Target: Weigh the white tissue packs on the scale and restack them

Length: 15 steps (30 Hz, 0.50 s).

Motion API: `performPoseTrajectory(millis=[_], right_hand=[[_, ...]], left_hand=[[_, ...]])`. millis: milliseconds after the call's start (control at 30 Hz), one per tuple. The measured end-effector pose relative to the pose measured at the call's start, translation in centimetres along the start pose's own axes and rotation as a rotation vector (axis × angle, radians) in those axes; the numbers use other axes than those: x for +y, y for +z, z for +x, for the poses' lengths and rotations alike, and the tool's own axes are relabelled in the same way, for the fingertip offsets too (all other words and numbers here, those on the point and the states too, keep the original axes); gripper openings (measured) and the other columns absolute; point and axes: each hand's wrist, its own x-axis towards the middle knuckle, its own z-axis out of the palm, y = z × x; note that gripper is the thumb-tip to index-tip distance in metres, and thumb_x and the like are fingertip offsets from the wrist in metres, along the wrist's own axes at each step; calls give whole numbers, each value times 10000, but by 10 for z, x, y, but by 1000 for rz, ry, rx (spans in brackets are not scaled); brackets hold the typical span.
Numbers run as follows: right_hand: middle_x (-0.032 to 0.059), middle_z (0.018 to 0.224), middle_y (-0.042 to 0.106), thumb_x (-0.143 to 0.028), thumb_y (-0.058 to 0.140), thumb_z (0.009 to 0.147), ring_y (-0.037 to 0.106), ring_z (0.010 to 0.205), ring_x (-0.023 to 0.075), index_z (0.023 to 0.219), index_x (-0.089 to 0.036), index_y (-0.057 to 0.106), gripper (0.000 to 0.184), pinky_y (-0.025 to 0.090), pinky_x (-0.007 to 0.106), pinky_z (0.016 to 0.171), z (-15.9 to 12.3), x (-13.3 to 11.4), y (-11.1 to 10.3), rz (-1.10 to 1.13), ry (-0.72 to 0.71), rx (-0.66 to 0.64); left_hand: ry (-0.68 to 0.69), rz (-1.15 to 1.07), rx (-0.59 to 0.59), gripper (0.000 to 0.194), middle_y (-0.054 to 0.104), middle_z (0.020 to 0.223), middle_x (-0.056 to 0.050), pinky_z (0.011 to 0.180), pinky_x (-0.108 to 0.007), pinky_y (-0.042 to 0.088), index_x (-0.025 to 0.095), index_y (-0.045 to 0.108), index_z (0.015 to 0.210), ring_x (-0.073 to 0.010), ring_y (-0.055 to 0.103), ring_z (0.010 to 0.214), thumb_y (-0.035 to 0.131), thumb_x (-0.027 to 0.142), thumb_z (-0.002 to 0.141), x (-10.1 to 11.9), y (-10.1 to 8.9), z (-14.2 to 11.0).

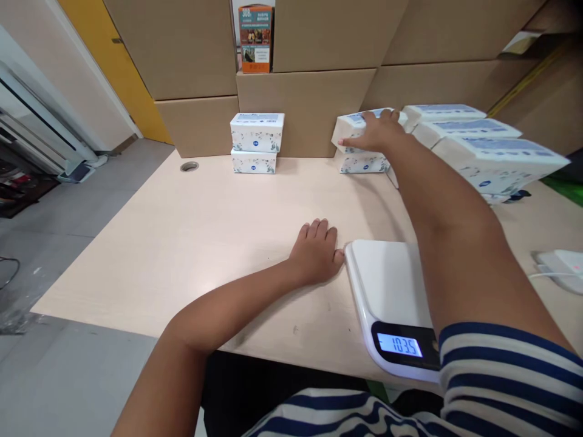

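My right hand (376, 132) reaches far across the table and grips a white tissue box (348, 125) with a blue floral print, held tilted on top of another such box (362, 162). My left hand (315, 250) lies flat on the wooden table (182, 237), fingers together, its thumb side touching the left edge of a white digital scale (387, 285). The scale's display (399, 345) reads 103.5; its platform is partly hidden by my right arm. More tissue boxes (496, 159) lie in a leaning row to the right of my right hand.
Two stacked tissue boxes (256, 142) stand at the back centre against large cardboard cartons (305, 109). An orange carton (255, 37) sits up between the cartons. A cable hole (189, 165) is at the back left. A white device with a cord (562, 264) lies at the right edge.
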Motion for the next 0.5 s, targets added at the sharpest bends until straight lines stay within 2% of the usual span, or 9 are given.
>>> performPoseTrajectory(millis=[100, 167, 267, 367, 433, 500], right_hand=[[486, 1761, 179, -755, 894, 784, 110, 1678, 632, 1772, -47, 270, 1367, 242, 741, 1231, 5, -12, -5, -58, 8, -51], [472, 1762, 213, -709, 972, 710, 159, 1668, 636, 1772, -81, 298, 1406, 230, 771, 1212, 8, -15, -10, -178, 14, -85], [441, 1767, 257, -579, 1003, 743, 188, 1687, 581, 1738, -95, 387, 1266, 152, 785, 1233, 9, -16, -14, -327, -23, -61], [436, 1781, 236, -461, 1011, 774, 119, 1724, 528, 1687, -22, 427, 1170, 58, 762, 1293, 5, -13, -7, -315, -129, -9], [405, 1805, 223, -502, 967, 827, 109, 1739, 498, 1666, -10, 432, 1109, -2, 740, 1331, 1, -9, 1, -242, -216, 16], [343, 1832, 232, -604, 886, 886, 146, 1734, 487, 1652, -71, 442, 1033, -25, 742, 1347, -2, -4, 8, -140, -279, 33]], left_hand=[[3, 2, -9, 676, 256, 1866, -220, 1452, -532, 189, 38, 371, 1717, -345, 216, 1766, 344, 400, 1147, 0, 0, 0], [8, 0, -7, 674, 252, 1867, -220, 1451, -535, 191, 39, 375, 1717, -345, 214, 1766, 344, 402, 1149, 0, 1, 1], [14, -3, 7, 672, 260, 1862, -228, 1449, -543, 199, 33, 385, 1711, -352, 223, 1763, 342, 400, 1149, -1, 2, 1], [15, -5, 14, 671, 270, 1859, -229, 1450, -533, 199, 30, 397, 1705, -354, 230, 1761, 347, 402, 1148, -1, 2, 1], [15, -9, 15, 667, 280, 1858, -220, 1446, -531, 213, 43, 403, 1702, -348, 239, 1759, 351, 407, 1145, -1, 2, 0], [15, -13, 16, 665, 289, 1857, -212, 1443, -530, 223, 53, 403, 1701, -342, 247, 1758, 351, 410, 1142, -1, 1, -1]])
